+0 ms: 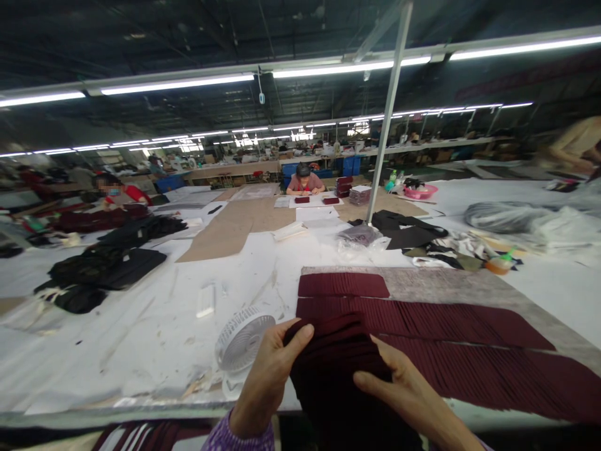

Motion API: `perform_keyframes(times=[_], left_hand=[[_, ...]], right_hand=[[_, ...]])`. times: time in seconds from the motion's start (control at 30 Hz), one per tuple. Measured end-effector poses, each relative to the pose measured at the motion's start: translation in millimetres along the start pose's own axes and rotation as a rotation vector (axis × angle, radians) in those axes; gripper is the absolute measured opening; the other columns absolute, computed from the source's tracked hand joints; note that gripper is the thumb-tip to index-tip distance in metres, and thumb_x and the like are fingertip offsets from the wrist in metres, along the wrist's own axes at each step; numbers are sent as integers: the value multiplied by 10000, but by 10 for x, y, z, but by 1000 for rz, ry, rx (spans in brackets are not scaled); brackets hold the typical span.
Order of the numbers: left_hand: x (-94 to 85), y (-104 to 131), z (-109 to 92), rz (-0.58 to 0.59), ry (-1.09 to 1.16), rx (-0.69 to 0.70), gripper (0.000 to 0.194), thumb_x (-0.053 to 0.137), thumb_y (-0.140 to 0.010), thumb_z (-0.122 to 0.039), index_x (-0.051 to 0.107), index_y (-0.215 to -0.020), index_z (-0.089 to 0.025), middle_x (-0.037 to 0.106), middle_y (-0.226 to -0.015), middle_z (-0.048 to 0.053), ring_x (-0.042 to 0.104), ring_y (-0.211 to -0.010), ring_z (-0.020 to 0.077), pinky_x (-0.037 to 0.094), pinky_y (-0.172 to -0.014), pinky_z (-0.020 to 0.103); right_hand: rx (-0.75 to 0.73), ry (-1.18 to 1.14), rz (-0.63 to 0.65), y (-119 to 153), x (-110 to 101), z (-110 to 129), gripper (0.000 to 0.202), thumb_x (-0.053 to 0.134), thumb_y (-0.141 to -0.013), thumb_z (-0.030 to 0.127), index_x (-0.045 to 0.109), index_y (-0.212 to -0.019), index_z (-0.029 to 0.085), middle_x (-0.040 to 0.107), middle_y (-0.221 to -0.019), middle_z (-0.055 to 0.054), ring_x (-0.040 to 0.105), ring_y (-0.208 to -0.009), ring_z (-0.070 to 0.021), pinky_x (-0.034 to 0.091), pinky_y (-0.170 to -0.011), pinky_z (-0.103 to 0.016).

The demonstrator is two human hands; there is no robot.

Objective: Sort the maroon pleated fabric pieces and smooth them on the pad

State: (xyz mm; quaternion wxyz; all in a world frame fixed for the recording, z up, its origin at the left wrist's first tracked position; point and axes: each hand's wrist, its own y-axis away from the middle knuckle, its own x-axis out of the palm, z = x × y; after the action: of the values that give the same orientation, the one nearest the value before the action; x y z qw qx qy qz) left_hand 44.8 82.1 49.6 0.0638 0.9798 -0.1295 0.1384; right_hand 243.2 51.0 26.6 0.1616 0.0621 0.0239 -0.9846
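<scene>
A thick stack of dark maroon fabric pieces (pixel 338 369) is held up at the table's front edge. My left hand (pixel 277 357) grips its left side, thumb on the near face and fingers behind. On the right side, my right hand (pixel 399 382) is closed round the stack, its thumb lying across the front. The stack's upper layers are fanned and its lower part falls into shadow. Just behind and to the right, rows of overlapping maroon fabric pieces (pixel 422 322) lie on a grey patterned sheet (pixel 446 285).
A small white fan (pixel 246 341) stands left of my left hand. A metal post (pixel 387 119) rises from the table beyond a plastic-wrapped packet (pixel 361 237). Dark garments (pixel 94 269) lie at left. Other people work at the far side and both ends.
</scene>
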Motion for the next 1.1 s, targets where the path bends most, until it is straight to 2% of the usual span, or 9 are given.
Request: perform_keyframes(times=[0.17, 0.23, 0.3, 0.4, 0.47, 0.63, 0.83, 1.0, 1.1], left_hand=[[17, 26, -20, 46, 265, -56, 393, 555, -824, -491, 717, -1005, -181, 739, -896, 79, 654, -918, 241, 498, -841, 349], [-7, 65, 41, 102, 391, -66, 473, 507, -824, -563, 698, -1055, -198, 734, -945, 88, 644, -976, 252, 487, -881, 366], [-35, 105, 156, 127, 420, -5, 502, 563, -779, -579, 678, -1097, -209, 721, -1016, 93, 616, -1049, 266, 461, -927, 369], [-53, 147, 355, 94, 372, 80, 513, 736, -664, -484, 677, -1097, -215, 701, -1092, 92, 586, -1105, 283, 432, -962, 361], [-42, 164, 441, 95, 356, 69, 525, 788, -619, -427, 680, -1085, -211, 707, -1079, 94, 596, -1086, 289, 440, -947, 368], [34, 197, 434, 99, 293, -4, 412, 800, -629, -294, 697, -1018, -203, 740, -974, 75, 668, -914, 254, 500, -812, 344], [135, 186, 488, -70, 226, 3, 352, 755, -679, -309, 710, -999, -169, 749, -943, 89, 681, -877, 250, 531, -772, 339], [104, 176, 584, -161, 275, -53, 365, 757, -673, -321, 711, -1009, -184, 755, -905, 70, 678, -903, 253, 530, -805, 347], [52, 190, 587, -175, 337, -73, 314, 786, -640, -282, 734, -940, -207, 759, -844, 50, 682, -894, 246, 521, -839, 355]], right_hand=[[102, -168, -109, -9, 39, -105, 295, 700, -755, 416, 729, -910, 167, 717, -844, -52, 642, -797, -236, 519, -726, -333], [122, -242, -150, -11, 38, -124, 280, 719, -736, 422, 733, -858, 171, 719, -811, -44, 643, -760, -218, 517, -699, -313], [143, -316, -156, -14, 42, -119, 276, 724, -738, 412, 734, -892, 183, 727, -817, -44, 652, -787, -219, 516, -702, -305], [158, -395, -143, -21, 73, -93, 300, 738, -731, 397, 732, -934, 176, 736, -827, -58, 666, -811, -232, 519, -716, -318], [166, -439, -151, -23, 107, -74, 313, 752, -716, 396, 732, -929, 168, 738, -823, -62, 672, -769, -227, 521, -709, -323], [181, -447, -181, -14, 172, -68, 339, 757, -708, 422, 730, -937, 173, 740, -794, -56, 667, -685, -213, 531, -695, -331], [133, -322, -229, -30, 211, -134, 335, 726, -743, 430, 707, -969, 184, 730, -822, -37, 655, -748, -208, 529, -712, -302], [17, -210, -287, -51, 234, -158, 271, 707, -778, 373, 661, -999, 225, 705, -939, -31, 638, -900, -211, 518, -801, -289], [-77, -293, -323, -49, 227, -172, 494, 735, -758, 352, 524, -1202, 310, 653, -1119, -20, 610, -1020, -199, 497, -881, -293]])
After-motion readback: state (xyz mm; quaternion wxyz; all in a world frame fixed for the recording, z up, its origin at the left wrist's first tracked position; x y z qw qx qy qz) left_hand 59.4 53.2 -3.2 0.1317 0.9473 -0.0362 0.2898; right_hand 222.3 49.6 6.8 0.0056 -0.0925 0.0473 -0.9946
